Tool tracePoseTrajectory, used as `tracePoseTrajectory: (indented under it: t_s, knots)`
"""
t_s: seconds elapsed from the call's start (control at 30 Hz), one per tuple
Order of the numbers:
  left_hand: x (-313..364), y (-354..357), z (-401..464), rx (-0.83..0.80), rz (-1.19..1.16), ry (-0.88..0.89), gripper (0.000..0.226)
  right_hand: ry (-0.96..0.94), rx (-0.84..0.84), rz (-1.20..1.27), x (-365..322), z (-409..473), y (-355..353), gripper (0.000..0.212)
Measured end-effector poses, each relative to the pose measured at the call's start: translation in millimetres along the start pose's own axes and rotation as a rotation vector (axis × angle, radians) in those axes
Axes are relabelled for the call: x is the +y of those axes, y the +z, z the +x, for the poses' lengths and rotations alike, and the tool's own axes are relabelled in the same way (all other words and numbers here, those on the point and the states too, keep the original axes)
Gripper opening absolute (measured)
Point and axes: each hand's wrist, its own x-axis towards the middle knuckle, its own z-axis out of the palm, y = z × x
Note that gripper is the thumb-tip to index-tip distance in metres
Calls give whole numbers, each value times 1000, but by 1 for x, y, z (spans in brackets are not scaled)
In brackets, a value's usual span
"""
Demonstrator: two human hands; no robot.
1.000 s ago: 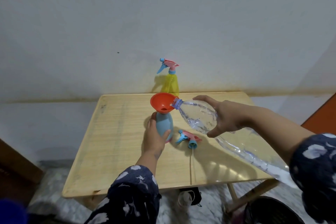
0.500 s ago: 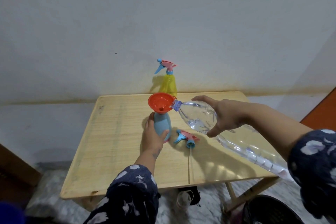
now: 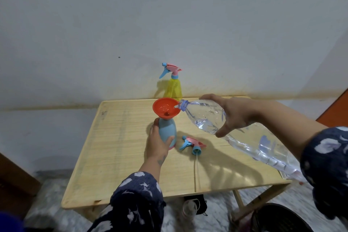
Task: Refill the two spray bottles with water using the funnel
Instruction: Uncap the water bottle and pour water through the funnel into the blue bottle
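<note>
Step in hand: pouring into first bottle. Left hand (image 3: 157, 140) clamped on blue plastic spray bottle (image 3: 167, 130) at tabletop (image 3: 116, 147) centre, orange plastic funnel (image 3: 165, 107) seated in its neck. Right hand (image 3: 232, 114) clamped on clear plastic water bottle (image 3: 207, 117), mouth at funnel's 3 o'clock rim. Detached pink-blue trigger head (image 3: 193, 144) at 4 o'clock; yellow spray bottle (image 3: 174, 88), capped, at 12. Next likely: steady tilt, avoid overflow.

A spray bottle (image 3: 167, 131) with no top stands near the middle of the counter (image 3: 116, 149). A funnel (image 3: 165, 107) sits in its neck. The left hand (image 3: 157, 144) wraps the bottle from the left side. To the right, the right hand (image 3: 232, 114) has its grip on a big water bottle (image 3: 207, 117), tipped so its mouth is over the funnel rim. A loose spray top (image 3: 194, 144) lies on the counter just right of the bottle. A second spray bottle (image 3: 174, 86) stands behind, by the wall (image 3: 169, 15).
</note>
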Motion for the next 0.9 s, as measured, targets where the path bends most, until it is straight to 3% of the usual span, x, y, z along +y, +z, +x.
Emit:
tracePoseTrajectory:
  t_s: [0.9]
  knots:
    - [0, 0, 0, -12, -5, -7, 78, 15, -27, 25, -4, 4, -7, 105]
